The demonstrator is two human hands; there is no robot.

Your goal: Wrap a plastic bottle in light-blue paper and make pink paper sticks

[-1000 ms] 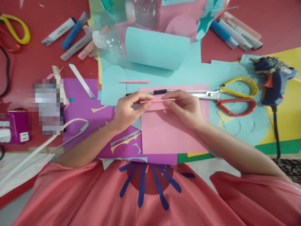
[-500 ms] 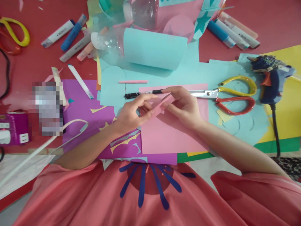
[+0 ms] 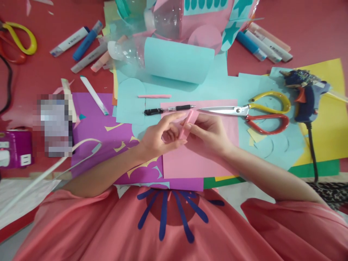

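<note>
Between my hands is a small folded strip of pink paper (image 3: 191,117), tilted upward. My right hand (image 3: 209,134) pinches it between thumb and fingers. My left hand (image 3: 160,134) grips its lower end, the thumb against it and the other fingers curled. Both hands hover over a pink paper sheet (image 3: 201,159). Just beyond them lie a black pen (image 3: 168,109) and scissors (image 3: 239,111) with one yellow and one red handle. A thin pink paper roll (image 3: 154,96) rests on the light blue paper (image 3: 233,87) behind the pen.
A bottle wrapped in light blue paper (image 3: 179,59) lies at the back. Markers (image 3: 87,40) sit on both sides. At right is a blue glue gun (image 3: 308,98) with its cord. Purple paper (image 3: 95,145) with scraps, a phone (image 3: 56,127) and a white cable (image 3: 51,168) are at left.
The pink strip has turned to a steeper angle in my fingers. My right hand has dropped slightly toward me, uncovering the pen's tip and the scissors' blades. The view has shifted a little.
</note>
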